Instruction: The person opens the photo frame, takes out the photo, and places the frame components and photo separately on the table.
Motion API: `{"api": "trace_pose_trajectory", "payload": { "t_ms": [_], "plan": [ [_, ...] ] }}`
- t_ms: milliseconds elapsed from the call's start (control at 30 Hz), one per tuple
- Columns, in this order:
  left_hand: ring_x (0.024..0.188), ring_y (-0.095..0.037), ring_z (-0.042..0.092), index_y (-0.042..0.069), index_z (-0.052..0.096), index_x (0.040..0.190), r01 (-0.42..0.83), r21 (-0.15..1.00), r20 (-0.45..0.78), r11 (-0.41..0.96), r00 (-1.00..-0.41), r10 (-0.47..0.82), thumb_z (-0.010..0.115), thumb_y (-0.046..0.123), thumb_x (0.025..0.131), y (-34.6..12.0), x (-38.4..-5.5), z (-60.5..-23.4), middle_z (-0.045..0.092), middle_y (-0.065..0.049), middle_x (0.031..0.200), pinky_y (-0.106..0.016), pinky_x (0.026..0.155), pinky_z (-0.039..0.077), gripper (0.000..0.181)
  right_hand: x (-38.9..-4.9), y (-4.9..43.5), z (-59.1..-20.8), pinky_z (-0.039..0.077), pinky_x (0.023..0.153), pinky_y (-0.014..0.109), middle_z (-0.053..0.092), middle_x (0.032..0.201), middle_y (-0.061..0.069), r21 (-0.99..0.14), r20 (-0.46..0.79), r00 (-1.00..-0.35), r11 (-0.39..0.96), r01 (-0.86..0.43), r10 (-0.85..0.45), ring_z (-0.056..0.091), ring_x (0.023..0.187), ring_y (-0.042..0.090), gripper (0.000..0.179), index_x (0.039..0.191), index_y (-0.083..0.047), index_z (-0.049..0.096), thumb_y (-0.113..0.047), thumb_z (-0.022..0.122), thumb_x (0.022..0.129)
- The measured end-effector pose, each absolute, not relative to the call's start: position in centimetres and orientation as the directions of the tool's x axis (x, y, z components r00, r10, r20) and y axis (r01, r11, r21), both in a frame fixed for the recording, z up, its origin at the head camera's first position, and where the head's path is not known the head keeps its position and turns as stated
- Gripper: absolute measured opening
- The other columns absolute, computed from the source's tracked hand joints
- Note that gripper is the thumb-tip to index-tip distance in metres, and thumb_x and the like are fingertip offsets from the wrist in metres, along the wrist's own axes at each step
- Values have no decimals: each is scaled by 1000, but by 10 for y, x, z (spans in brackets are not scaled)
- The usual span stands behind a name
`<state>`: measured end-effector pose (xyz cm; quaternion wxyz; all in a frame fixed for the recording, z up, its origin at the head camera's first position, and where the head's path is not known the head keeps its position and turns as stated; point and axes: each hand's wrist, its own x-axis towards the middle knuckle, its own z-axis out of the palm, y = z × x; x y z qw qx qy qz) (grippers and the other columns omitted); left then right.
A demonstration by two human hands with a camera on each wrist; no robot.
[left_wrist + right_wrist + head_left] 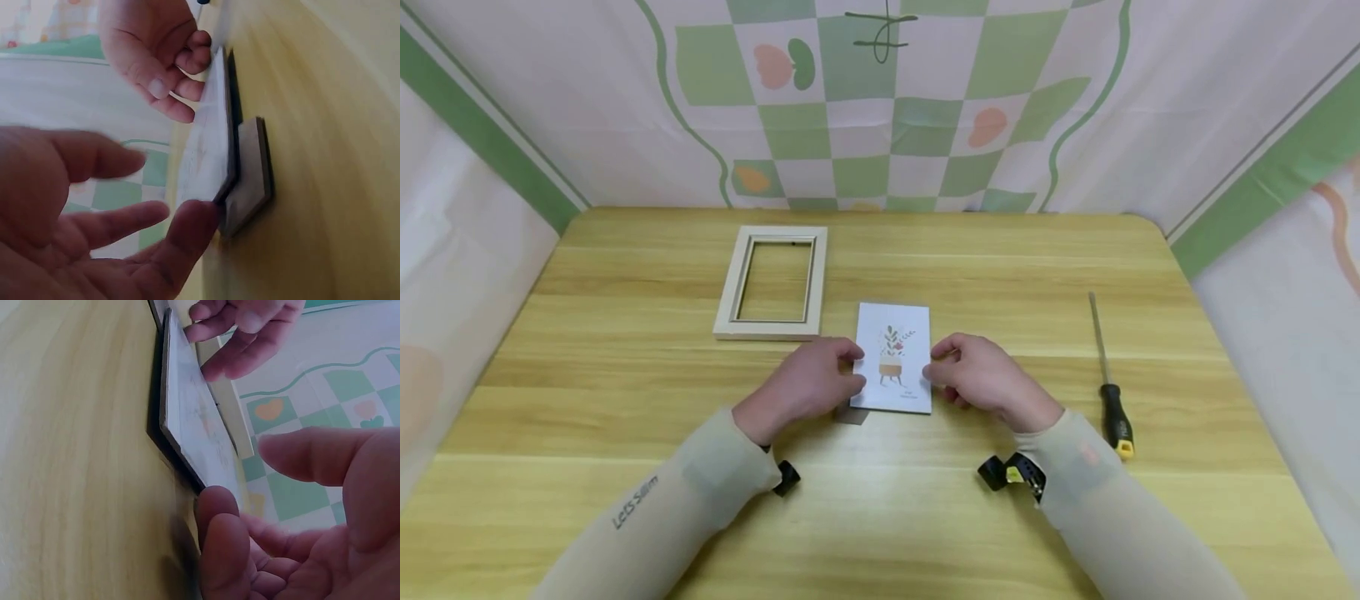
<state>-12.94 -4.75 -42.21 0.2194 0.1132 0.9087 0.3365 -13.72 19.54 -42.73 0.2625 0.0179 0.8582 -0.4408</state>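
A white picture card (pixel 910 325) printed with a potted plant lies face up in front of me on a thin backing board (pixel 156 412). From under its lower left corner sticks a grey-brown flap (pixel 250 178). At the left edge is my left hand (pixel 808 379), its fingertips by the card's side and the thumb raised off it. My right hand (pixel 981 375) mirrors it, with fingertips right at the right edge and thumb lifted in the right wrist view. The fingers of both hands are spread loosely.
A cream picture frame (pixel 767 330) with a see-through middle lies to the back left. To the right is a screwdriver (pixel 1116 417) with a black and yellow handle. A patterned curtain (pixel 865 125) hangs behind the wooden table (pixel 587 375).
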Motion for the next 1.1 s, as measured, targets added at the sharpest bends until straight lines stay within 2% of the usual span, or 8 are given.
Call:
{"api": "trace_pose_trajectory", "payload": {
  "t_ms": [100, 233, 400, 533, 600, 800, 967, 1100],
  "plan": [
    [104, -21, 55, 4, 59, 136, 212, 596, -281, 774, -848, 449, 68, 24, 92, -45, -127, -424, 53, -14, 134, -36, 93, 45, 49, -140, 196, -426, 53, 62, 36, 64, 87, 15, -735, -482, -855, 620, 276, -190, 60, 70, 25, 41, 126, 4, 54, -18, 67, 93],
    [122, -26, 49, 4, 63, 131, 406, 476, -221, 780, -803, 553, 69, 22, 90, -41, -124, -427, 51, -18, 136, -37, 100, 42, 44, -145, 195, -425, 51, 59, 36, 64, 83, 14, -704, -499, -847, 656, 272, -185, 58, 65, 24, 31, 117, 1, 60, -19, 68, 94],
    [134, -33, 39, 8, 68, 123, 496, 361, -180, 790, -794, 581, 68, 17, 89, -38, -122, -430, 46, -22, 144, -40, 110, 32, 35, -156, 188, -424, 47, 52, 32, 63, 75, 11, -659, -532, -831, 696, 286, -161, 54, 57, 20, 26, 95, -2, 63, -27, 70, 94],
    [136, -33, 40, 7, 67, 116, 565, 309, -130, 765, -772, 623, 67, 14, 90, -36, -123, -433, 55, -20, 138, -40, 113, 28, 27, -165, 185, -426, 42, 47, 30, 62, 69, 9, -647, -549, -819, 705, 290, -167, 51, 51, 18, 30, 81, -2, 62, -29, 70, 94],
    [135, -33, 42, 6, 66, 115, 584, 309, -116, 751, -760, 639, 66, 13, 90, -35, -123, -433, 58, -19, 134, -40, 113, 29, 25, -167, 185, -427, 42, 47, 30, 62, 70, 9, -639, -549, -820, 714, 285, -164, 52, 52, 19, 28, 81, -3, 62, -27, 72, 93],
    [132, -34, 45, 5, 66, 118, 581, 316, -133, 750, -756, 641, 66, 11, 91, -34, -122, -431, 54, -19, 138, -41, 111, 32, 28, -168, 185, -430, 43, 51, 30, 65, 75, 9, -603, -536, -833, 753, 263, -139, 57, 58, 20, 27, 89, -3, 60, -24, 76, 90],
    [128, -34, 47, 6, 66, 118, 587, 308, -131, 749, -754, 644, 68, 14, 90, -35, -123, -432, 54, -18, 138, -41, 109, 34, 29, -167, 185, -430, 44, 54, 31, 65, 79, 11, -622, -548, -827, 721, 304, -125, 57, 60, 22, 27, 99, -2, 57, -21, 75, 91],
    [129, -33, 47, 7, 66, 120, 584, 300, -126, 755, -760, 638, 71, 18, 90, -36, -124, -434, 52, -17, 140, -40, 108, 37, 33, -167, 187, -430, 45, 53, 30, 64, 78, 12, -638, -558, -821, 696, 330, -122, 56, 59, 21, 27, 101, -2, 57, -19, 75, 91]
  ]
}}
